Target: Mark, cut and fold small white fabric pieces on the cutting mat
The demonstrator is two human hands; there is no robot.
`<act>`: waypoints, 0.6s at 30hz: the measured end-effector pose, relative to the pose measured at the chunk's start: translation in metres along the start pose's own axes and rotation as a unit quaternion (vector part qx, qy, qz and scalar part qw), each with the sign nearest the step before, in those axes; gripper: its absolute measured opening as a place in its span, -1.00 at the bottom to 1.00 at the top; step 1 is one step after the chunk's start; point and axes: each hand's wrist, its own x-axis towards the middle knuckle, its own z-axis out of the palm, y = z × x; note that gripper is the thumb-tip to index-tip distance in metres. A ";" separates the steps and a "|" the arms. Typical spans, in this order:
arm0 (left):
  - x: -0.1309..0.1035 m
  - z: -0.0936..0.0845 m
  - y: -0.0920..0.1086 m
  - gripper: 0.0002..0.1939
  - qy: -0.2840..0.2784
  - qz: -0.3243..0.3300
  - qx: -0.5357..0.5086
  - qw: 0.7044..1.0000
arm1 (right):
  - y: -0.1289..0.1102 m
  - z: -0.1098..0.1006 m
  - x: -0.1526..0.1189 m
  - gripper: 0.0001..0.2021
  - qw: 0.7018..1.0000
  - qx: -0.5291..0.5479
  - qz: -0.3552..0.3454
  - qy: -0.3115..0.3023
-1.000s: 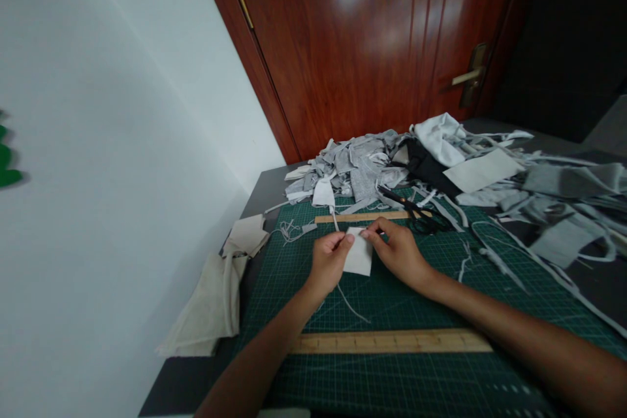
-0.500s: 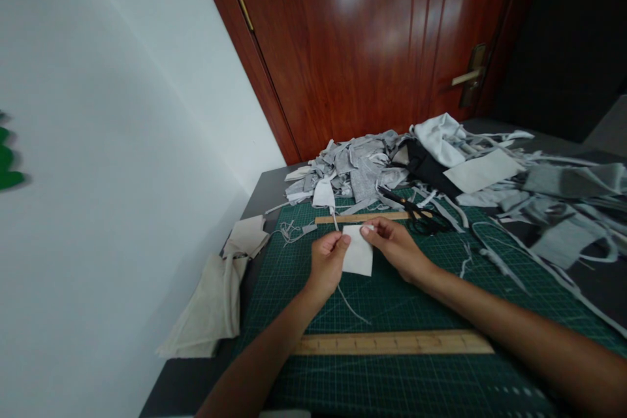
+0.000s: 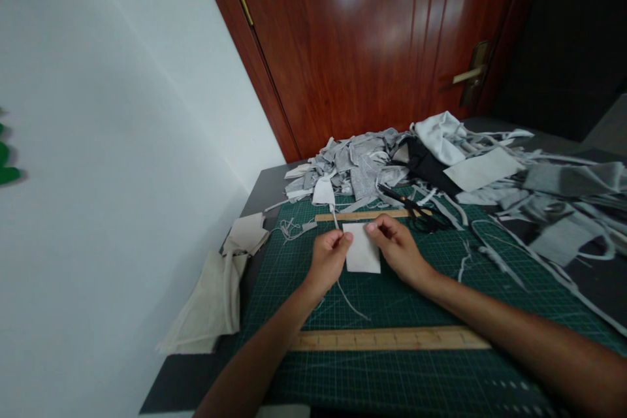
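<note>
Between my hands hangs a small cream fabric piece (image 3: 363, 250), roughly rectangular, above the green cutting mat (image 3: 406, 304). My left hand (image 3: 329, 255) pinches its left edge between thumb and fingers. On the upper right corner, my right hand (image 3: 394, 245) has its thumb and fingertips closed. A thin cord (image 3: 350, 300) trails on the mat just below my left hand. Behind the hands lies a narrow wooden ruler (image 3: 362, 215), partly covered by my right hand. A wider wooden ruler (image 3: 392, 339) lies across the mat nearer to me.
Grey fabric scraps (image 3: 360, 160) are heaped at the back against the door (image 3: 343, 46). Black scissors (image 3: 416, 209) lie right of centre. More grey strips (image 3: 573, 183) spread along the right side. Folded beige cloth (image 3: 210, 307) lies at the left edge by the wall.
The fabric piece has shifted slightly right and now shows wider and flatter between the hands. My right hand has moved a little to the right.
</note>
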 end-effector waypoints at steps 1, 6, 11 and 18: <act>0.000 0.000 0.000 -0.39 -0.007 0.005 0.016 1.000 | 0.001 -0.001 0.000 -0.64 1.000 -0.023 -0.014 0.005; -0.001 0.002 -0.002 -0.39 -0.042 -0.009 0.001 0.999 | 0.001 -0.007 0.000 -0.75 0.982 -0.164 -0.086 -0.035; -0.003 0.006 -0.003 -0.40 -0.041 -0.051 -0.062 0.996 | -0.002 -0.009 -0.001 -0.76 0.972 -0.201 -0.103 -0.059; -0.002 0.004 -0.002 -0.41 -0.021 -0.055 -0.075 0.995 | -0.006 -0.007 -0.003 -0.72 0.983 -0.170 -0.062 -0.031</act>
